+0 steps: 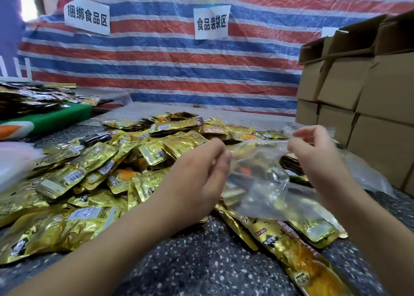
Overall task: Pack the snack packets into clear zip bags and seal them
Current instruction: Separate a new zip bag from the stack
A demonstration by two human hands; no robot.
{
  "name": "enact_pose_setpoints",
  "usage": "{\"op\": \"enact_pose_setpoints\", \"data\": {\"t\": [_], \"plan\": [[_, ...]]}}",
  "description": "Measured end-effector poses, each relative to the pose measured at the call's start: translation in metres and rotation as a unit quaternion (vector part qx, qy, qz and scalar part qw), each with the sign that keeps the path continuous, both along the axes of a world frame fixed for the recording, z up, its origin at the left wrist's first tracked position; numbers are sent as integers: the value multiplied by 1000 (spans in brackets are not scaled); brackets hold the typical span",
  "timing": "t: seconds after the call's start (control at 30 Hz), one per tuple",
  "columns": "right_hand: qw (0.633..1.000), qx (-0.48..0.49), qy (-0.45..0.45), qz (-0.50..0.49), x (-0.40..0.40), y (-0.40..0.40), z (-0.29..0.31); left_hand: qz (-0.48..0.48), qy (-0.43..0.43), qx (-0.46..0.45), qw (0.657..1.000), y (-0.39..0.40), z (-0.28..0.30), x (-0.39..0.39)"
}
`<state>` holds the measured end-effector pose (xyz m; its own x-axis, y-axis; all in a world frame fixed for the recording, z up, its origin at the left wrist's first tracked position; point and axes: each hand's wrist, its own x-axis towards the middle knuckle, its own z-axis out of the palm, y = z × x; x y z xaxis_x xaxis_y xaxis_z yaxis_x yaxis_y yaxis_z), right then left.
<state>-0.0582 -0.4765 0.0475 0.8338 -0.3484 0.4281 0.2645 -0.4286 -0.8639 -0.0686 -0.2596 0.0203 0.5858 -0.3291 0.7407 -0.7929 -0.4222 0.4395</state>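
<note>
Clear, crinkled plastic makes up the zip bag (259,174) held up at the centre of the view, its mouth stretched between both hands. The left hand (201,174) pinches the bag's top edge at nine o'clock, the right hand (318,152) pinches it at three o'clock, fingers curled on the rim. Inside the bag lie a few dark and gold packets (how many cannot be told through the glare). Beneath and toward ten o'clock spreads a heap of shiny gold foil snack packets (94,177) on the speckled grey table (201,262). Brown cardboard boxes (358,98) stand stacked at two o'clock, their top flaps open, contents hidden.
</note>
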Motion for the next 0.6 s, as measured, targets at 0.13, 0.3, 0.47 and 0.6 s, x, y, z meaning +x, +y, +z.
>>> {"op": "enact_pose_setpoints", "data": {"t": [0.13, 0.3, 0.47, 0.6], "plan": [[980, 107, 86, 146, -3, 1, 7, -139, 232, -253, 929, 9, 18, 6], [928, 171, 171, 285, -6, 7, 1, -187, 334, -262, 886, 32, 26, 23], [965, 5, 154, 210, 0, 10, -12, -53, 262, 0, 964, 51, 21, 31], [965, -48, 141, 216, 0, 16, -18, 60, 215, 88, 971, 53, 21, 37]]}}
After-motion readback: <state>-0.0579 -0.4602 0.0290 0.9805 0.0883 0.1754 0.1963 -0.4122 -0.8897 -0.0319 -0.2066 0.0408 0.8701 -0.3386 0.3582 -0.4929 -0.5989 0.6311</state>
